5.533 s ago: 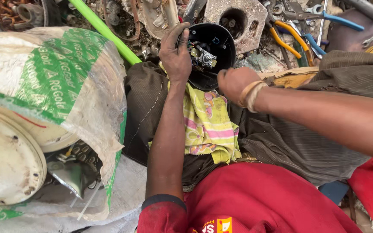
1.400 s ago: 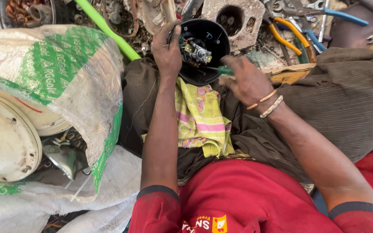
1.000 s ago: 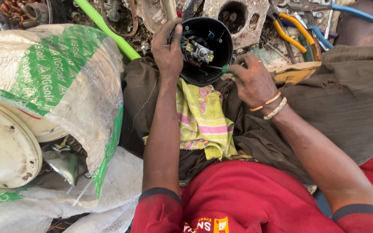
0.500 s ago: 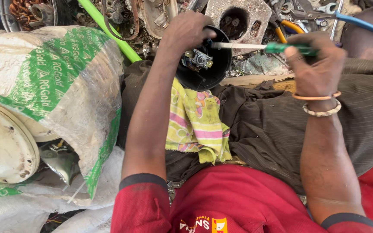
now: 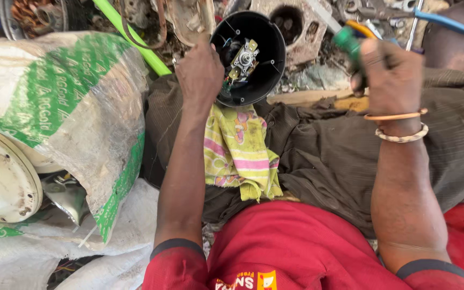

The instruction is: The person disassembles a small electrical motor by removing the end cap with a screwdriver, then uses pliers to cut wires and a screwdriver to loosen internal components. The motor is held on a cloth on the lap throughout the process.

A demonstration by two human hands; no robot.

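My left hand (image 5: 200, 72) grips the left rim of a round black motor housing (image 5: 267, 48), open side up, with a small metal mechanism and wires inside. The housing rests at the far end of my lap, over a yellow and pink cloth (image 5: 237, 153). My right hand (image 5: 390, 72) is raised to the right of the housing, fingers closed round the green handle of a screwdriver (image 5: 346, 40); its shaft is blurred and I cannot see the tip. Two bangles circle my right wrist.
A white and green woven sack (image 5: 55, 107) bulges at the left over a round white metal cover (image 5: 1, 180). Scrap metal parts, a green pipe (image 5: 130, 35), a grey casting (image 5: 288, 21) and pliers with blue handles (image 5: 436, 19) lie beyond the housing.
My right hand has pulled the green screwdriver away from the housing, up and to the right. The left hand keeps its hold on the rim, and the housing's inside now shows more fully.
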